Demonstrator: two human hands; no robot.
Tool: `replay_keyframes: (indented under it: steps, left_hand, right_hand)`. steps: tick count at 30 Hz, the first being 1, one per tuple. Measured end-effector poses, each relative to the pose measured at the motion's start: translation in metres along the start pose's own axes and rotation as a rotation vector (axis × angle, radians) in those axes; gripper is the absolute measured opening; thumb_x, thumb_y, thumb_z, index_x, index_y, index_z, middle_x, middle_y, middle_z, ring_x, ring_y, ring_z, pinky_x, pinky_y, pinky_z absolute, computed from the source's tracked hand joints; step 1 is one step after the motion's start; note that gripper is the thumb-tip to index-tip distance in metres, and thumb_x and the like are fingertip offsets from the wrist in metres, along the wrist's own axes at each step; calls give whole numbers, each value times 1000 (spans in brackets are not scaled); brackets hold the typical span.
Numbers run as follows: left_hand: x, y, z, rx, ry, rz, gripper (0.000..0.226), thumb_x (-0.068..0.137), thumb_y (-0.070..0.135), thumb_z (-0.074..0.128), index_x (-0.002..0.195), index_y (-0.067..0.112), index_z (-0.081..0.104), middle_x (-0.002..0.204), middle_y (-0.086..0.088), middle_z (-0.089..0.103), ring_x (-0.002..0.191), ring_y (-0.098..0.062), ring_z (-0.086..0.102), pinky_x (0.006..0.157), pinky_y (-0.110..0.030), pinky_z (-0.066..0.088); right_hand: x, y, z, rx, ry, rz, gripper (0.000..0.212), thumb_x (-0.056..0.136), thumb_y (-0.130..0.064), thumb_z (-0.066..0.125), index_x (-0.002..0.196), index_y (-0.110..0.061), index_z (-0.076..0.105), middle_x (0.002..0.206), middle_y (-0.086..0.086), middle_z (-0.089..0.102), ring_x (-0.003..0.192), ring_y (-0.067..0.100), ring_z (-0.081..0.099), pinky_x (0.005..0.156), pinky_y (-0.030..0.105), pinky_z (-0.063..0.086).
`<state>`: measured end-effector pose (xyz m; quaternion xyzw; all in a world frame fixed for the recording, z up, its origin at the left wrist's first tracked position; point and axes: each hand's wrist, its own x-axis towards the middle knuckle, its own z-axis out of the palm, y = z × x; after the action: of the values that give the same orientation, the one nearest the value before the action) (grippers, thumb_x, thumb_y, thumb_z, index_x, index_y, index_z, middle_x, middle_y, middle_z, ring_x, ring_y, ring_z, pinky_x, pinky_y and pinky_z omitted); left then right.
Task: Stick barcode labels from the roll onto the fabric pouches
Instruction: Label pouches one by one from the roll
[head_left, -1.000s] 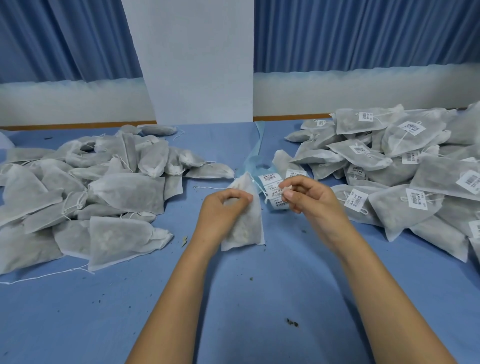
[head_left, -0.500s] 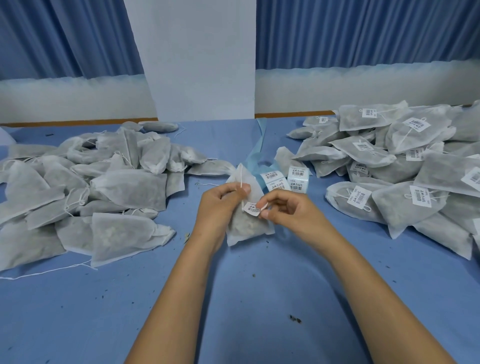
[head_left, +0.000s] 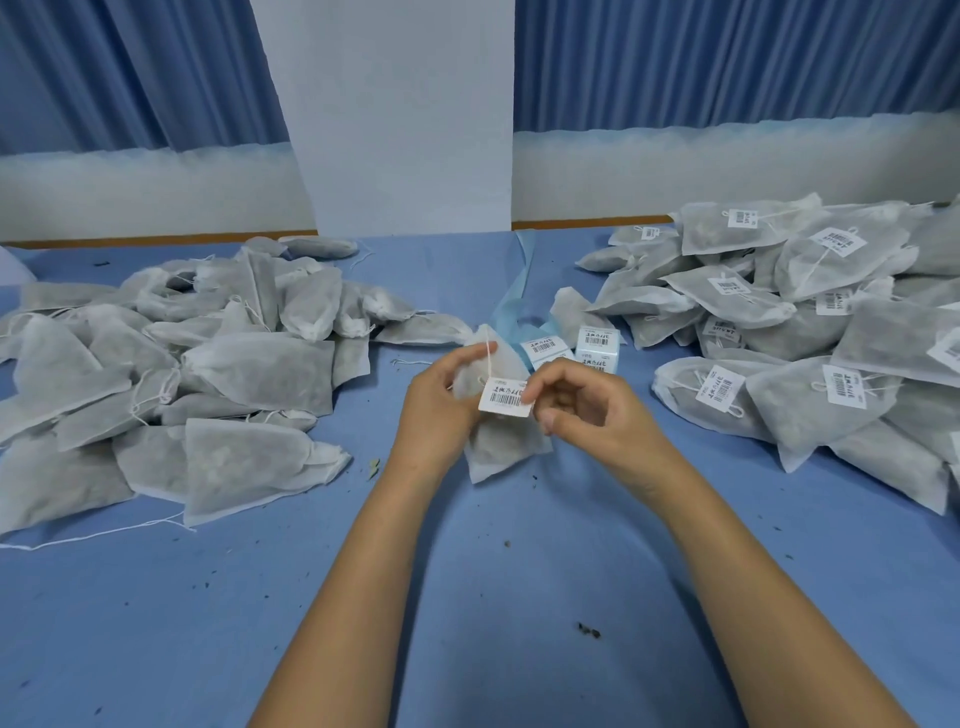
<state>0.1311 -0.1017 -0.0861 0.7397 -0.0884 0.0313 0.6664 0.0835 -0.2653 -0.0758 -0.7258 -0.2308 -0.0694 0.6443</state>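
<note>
Blue cloth covers the work table (head_left: 467, 597), with dark crumbs scattered on it. My left hand (head_left: 434, 410) has its fingers curled round the upper part of a white non-woven fabric pouch (head_left: 498, 452), held just above the cloth. My right hand (head_left: 592, 410), fingers curled, pinches the right edge of a white rectangular barcode label (head_left: 505, 397) laid against the pouch face.

Risks noted:
- **Cord:** the pouch's thin white drawstring (head_left: 489, 358) runs down to the label's top edge. If it is caught under the adhesive, the label may lift or bind the cord.
- **Fabric:** it is soft and bulging, so uneven pressing could crease the label or set it crooked.
- **Bond:** I cannot tell whether the left edge is bonded.

The white-and-blue label roll (head_left: 597, 345) stands just beyond my hands, between the unlabelled grey pouch heap (head_left: 208, 374) on the left and the labelled pouch heap (head_left: 805, 364) on the right.
</note>
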Motion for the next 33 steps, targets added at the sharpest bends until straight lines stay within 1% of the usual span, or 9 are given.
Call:
replay_keyframes:
  steps: [3, 6, 10, 13, 20, 23, 26, 30, 33]
  left_hand:
    - [-2, 0, 4, 29, -58, 20, 56, 75, -2, 74, 113, 39, 65, 110, 18, 66, 91, 13, 60, 74, -7, 46]
    - [-5, 1, 5, 36, -122, 55, 60, 73, -1, 78, 115, 39, 63, 114, 15, 66, 91, 12, 60, 73, -5, 44]
    - [-5, -1, 7, 39, -186, 86, 68, 71, -3, 79, 114, 47, 60, 117, 16, 66, 102, -5, 63, 86, -20, 52]
    - [-5, -2, 7, -2, -254, 86, 73, 73, -11, 74, 121, 41, 57, 117, 15, 67, 107, -11, 65, 89, -28, 54]
    - [-9, 5, 7, -57, -213, 134, 46, 88, -2, 66, 125, 25, 60, 116, 23, 63, 92, 13, 63, 75, -7, 47]
    - [-9, 5, 7, 1, -153, 171, 47, 87, -8, 62, 118, 28, 63, 105, 18, 66, 68, 12, 60, 65, -4, 44]
    - [-8, 4, 6, 13, -132, 176, 50, 85, -11, 61, 116, 29, 64, 116, 18, 64, 71, 11, 59, 69, -6, 45]
    - [-7, 5, 4, -48, -162, 196, 51, 85, -12, 62, 118, 28, 64, 115, 21, 66, 88, 6, 65, 73, -10, 49]
    - [-6, 2, 9, -67, -115, 241, 56, 88, 2, 67, 126, 42, 55, 111, 1, 69, 94, -10, 67, 75, -21, 52]
  right_hand:
    - [3, 5, 5, 51, 134, -18, 8, 80, -7, 62, 82, -14, 61, 76, -14, 63, 67, 7, 53, 65, 21, 43]
    - [7, 10, 5, 31, 187, -10, 21, 84, 4, 64, 79, -16, 61, 73, -13, 64, 64, 4, 57, 63, 17, 45]
    - [8, 17, 6, -163, 190, 77, 22, 84, 0, 66, 76, -19, 62, 68, -5, 62, 63, 13, 51, 62, 23, 40]
    - [8, 19, 7, -249, 228, 106, 22, 83, -1, 66, 73, -20, 61, 63, -4, 54, 55, 5, 41, 56, 15, 36]
    - [8, 23, 5, -285, 268, 102, 17, 83, -9, 69, 78, -20, 57, 67, 13, 55, 59, 12, 42, 57, 21, 37]
    - [9, 27, 6, -332, 319, 122, 23, 79, -15, 74, 80, -21, 52, 59, -2, 50, 52, 8, 36, 53, 20, 33]
    - [11, 29, 2, -504, 445, 161, 36, 73, -28, 81, 85, -23, 47, 54, -8, 45, 49, 5, 41, 51, 17, 32]
    - [12, 24, 1, -249, 478, 207, 35, 73, -21, 81, 99, -20, 56, 83, -7, 61, 68, 0, 51, 66, 11, 42]
    - [11, 22, 4, -80, 397, 220, 13, 78, -9, 75, 88, -8, 66, 84, 3, 69, 72, 5, 61, 69, 16, 48]
